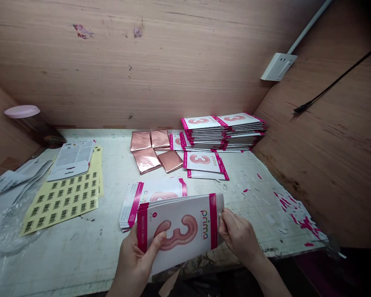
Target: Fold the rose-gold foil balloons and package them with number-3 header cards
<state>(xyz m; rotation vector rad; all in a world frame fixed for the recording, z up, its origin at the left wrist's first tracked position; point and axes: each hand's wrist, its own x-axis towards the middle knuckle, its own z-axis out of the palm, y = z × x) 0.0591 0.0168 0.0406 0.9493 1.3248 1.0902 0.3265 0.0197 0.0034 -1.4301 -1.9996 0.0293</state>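
My left hand [139, 255] grips a few balloon packages [185, 231] at their left end, thumb across the printed pink 3. At their right end, the fingers of my right hand [238, 235] are pinched on the edge of the packages. Behind them lies a loose stack of similar packages [131, 202], partly covered by the held ones. Folded rose-gold foil squares [146, 159] lie farther back. Two flat packages [200, 160] rest to the right of the foil, in front of tall piles of packages [204, 136].
Yellow barcode sticker sheets [62, 200], a stack of white cards [72, 159] and clear plastic [6, 235] lie at left, near a pink-lidded jar [40, 128]. Pink and white scraps [299, 214] litter the right. Wooden walls [126, 62] enclose the table; a socket [278, 67] is mounted at right.
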